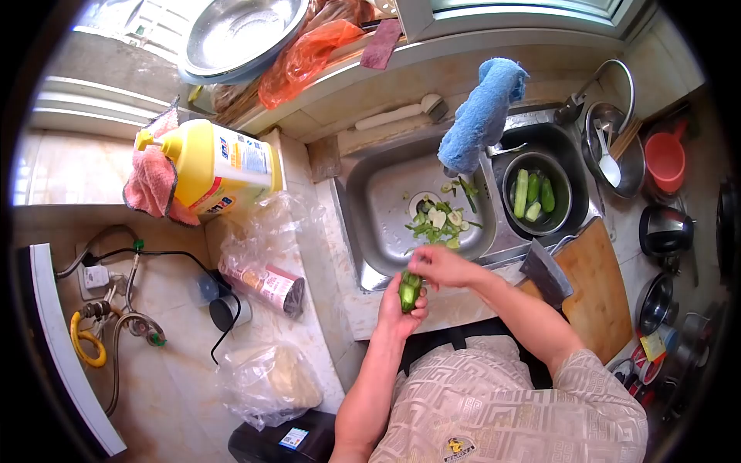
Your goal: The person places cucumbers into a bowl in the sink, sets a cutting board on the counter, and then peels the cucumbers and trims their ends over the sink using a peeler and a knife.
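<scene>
My left hand (pixel 400 311) is wrapped round a short green cucumber (pixel 410 292), held upright above the sink's front edge. Pale patches show on its side. At its top end, my right hand (pixel 441 266) is closed with bent fingers; what it grips, if anything, is hidden. Beyond my hands, green and whitish vegetable scraps (pixel 438 220) lie around the drain in the left basin of the steel sink (pixel 370 193). In the right basin, a metal bowl (pixel 567 204) holds several green cucumber pieces (pixel 532 193).
To the right, a cleaver (pixel 546 272) lies by a wooden cutting board (pixel 596 289). A blue towel (pixel 486 112) hangs over the faucet between the basins. Left of the sink stand a yellow jug (pixel 224 170) and a plastic-wrapped package (pixel 266 285). A red dipper (pixel 665 160) sits far right.
</scene>
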### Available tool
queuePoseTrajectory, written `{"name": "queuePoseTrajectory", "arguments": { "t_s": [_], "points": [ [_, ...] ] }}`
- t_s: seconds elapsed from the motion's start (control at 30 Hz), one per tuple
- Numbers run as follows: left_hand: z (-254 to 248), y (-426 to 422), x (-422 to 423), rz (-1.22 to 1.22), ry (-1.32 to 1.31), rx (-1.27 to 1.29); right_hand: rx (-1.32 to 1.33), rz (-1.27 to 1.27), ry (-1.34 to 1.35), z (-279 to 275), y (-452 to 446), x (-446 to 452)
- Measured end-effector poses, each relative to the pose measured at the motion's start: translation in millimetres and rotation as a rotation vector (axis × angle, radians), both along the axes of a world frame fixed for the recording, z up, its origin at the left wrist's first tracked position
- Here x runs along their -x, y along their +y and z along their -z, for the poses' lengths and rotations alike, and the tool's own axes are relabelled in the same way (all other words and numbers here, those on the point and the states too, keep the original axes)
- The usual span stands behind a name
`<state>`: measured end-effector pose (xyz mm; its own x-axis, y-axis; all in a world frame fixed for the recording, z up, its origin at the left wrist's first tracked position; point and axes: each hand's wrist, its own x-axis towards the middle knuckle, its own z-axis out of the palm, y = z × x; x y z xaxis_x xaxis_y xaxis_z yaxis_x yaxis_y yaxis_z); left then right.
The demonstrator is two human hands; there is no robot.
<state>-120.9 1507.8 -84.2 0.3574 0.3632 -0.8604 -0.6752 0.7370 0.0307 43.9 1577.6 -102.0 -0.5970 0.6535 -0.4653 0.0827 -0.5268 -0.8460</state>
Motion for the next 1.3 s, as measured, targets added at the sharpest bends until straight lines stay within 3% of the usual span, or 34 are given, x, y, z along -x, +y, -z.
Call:
{"name": "queuePoseTrajectory", "arguments": {
  "t_s": [0.07,0.17,0.2,0.27,0.4,0.5,0.73,0.83,0.93,0.97,1.07,1.17,1.27,1.3],
  "points": [
    [-14,-7,-2,-0.009,-0.052,0.027,0.037,0.109,-0.097,16,9,-4],
    [-25,-14,3,-0.072,-0.100,-0.009,-0.095,0.295,-0.508,88,20,-31],
    [-33,-6,0,-0.107,-0.047,-0.025,-0.406,0.237,-0.746,91,24,-36],
    [-20,-13,10,-0.132,-0.007,-0.106,-0.223,0.268,-0.553,98,11,-38],
    [-13,5,5,-0.091,0.187,-0.086,0.150,0.296,0.040,17,-7,-14],
    [-8,14,3,-0.004,0.201,-0.097,0.072,0.062,0.103,-32,-16,-2],
    [-8,17,-7,0.020,0.079,-0.102,-0.270,-0.045,-0.021,-8,-5,3],
    [-7,13,-2,0.016,0.096,-0.075,0.014,-0.076,0.008,-18,3,2],
    [-9,5,7,0.088,0.083,-0.067,-0.021,0.170,-0.214,19,20,-4],
    [-16,3,7,0.079,0.059,-0.076,-0.103,0.264,-0.248,54,26,-16],
    [-35,0,8,0.040,0.097,-0.082,-0.483,0.158,-0.881,133,31,-47],
    [-22,3,15,-0.082,0.013,-0.089,-0.560,0.214,-0.754,113,17,-42],
    [-16,18,11,-0.062,0.058,-0.038,0.132,0.273,-0.064,2,13,-17],
    [-15,22,10,-0.039,0.098,-0.015,0.106,0.193,0.084,-3,4,-11]
  ]
}}
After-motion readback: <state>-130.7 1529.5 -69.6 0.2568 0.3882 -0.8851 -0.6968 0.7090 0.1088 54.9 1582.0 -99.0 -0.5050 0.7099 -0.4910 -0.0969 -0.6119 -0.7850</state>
